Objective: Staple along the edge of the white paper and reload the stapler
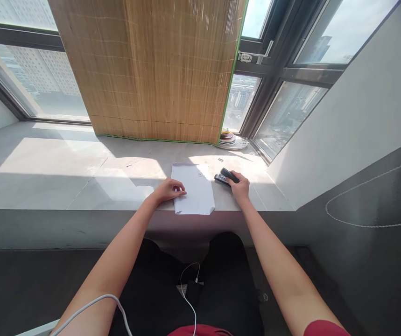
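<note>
Sheet: white paper (193, 193) lying on the pale window ledge (42, 191), between the hands; near edge pokes slightly past the ledge's front, near-right corner curled. Faint marks toward its far-right part.
Left hand: at the sheet's left edge (169, 189), fingers curled in toward the thumb; whether they pinch the paper or merely rest on it, I cannot tell.
Right hand: closed around the black stapler (229, 175), just right of the sheet (240, 185); fingers wrapped on its rear end.
Stapler: nose aimed left at the paper, apart from it, its two arms parted (a wide mouth, seen from above).
Far side: bamboo blind (151, 70) hanging over the window; a small stack of round pieces (227, 138) by its right lower corner. A tiny dark item (220, 159) lies beyond the stapler, too small to name.
Slip risk: with some paper overhanging, a light left-hand hold could let the sheet skew or slide nearward if bumped.
Pinch risk: a squeeze with fingertips between the stapler's arms would nip them.
Fold risk: the curled corner could crease under a leaning wrist.
</note>
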### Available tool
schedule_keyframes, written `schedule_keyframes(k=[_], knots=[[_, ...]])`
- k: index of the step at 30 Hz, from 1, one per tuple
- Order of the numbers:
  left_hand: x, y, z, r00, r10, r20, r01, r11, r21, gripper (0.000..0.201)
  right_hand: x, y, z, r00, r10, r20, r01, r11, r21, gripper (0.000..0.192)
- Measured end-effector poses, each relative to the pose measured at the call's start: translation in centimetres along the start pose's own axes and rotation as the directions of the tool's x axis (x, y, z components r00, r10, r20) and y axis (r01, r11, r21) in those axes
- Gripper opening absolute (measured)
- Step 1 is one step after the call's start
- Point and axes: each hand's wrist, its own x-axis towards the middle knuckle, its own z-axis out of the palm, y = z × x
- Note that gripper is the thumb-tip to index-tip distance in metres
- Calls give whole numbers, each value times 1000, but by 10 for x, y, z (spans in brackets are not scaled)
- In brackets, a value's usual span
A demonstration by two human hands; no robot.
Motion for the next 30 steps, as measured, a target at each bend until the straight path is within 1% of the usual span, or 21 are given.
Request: schedule_keyframes(k=[3,6,8,10,12,13,14,15,17,19,21,24,27,30], knots=[[-3,-2,4,999,31,-6,-31,997,70,20,3,7,-10,1000,-23,9,24,997,-71,43],[-2,-2,7,998,26,-55,-14,978,207,23,2,2,-6,993,-105,56,113,980,-167,37],[8,-1,6,996,7,-94,20,960,279,26,2,-2,-3,984,-143,109,163,963,-215,35],[27,-1,3,994,7,-110,27,953,302,23,2,-6,-2,977,-150,149,182,955,-232,35],[55,-3,0,993,27,-111,8,953,304,11,3,-7,-3,972,-150,179,189,955,-228,36],[71,-4,-1,993,28,-113,9,950,314,14,3,-8,-4,970,-150,193,192,956,-220,37],[86,-7,0,991,-2,-132,46,943,330,20,3,-8,-4,967,-150,206,194,958,-211,37],[100,-9,2,987,-55,-150,104,932,346,23,3,-9,-5,965,-152,216,196,960,-201,37],[121,-15,8,979,-135,-155,185,910,370,19,2,-10,-5,963,-154,220,196,964,-181,37],[133,-21,14,978,-146,-149,193,903,384,11,2,-10,-5,965,-152,211,189,968,-166,36],[137,-28,17,980,-110,-164,165,913,372,7,1,-11,-5,968,-147,204,181,970,-160,36],[137,-38,14,976,-67,-206,124,953,277,13,1,-13,-7,968,-146,203,181,969,-166,34],[139,-46,9,972,-63,-226,98,984,149,8,0,-16,-9,969,-145,200,182,967,-178,33],[142,-50,10,971,-78,-225,104,989,105,6,0,-19,-10,969,-140,205,181,964,-196,33]])
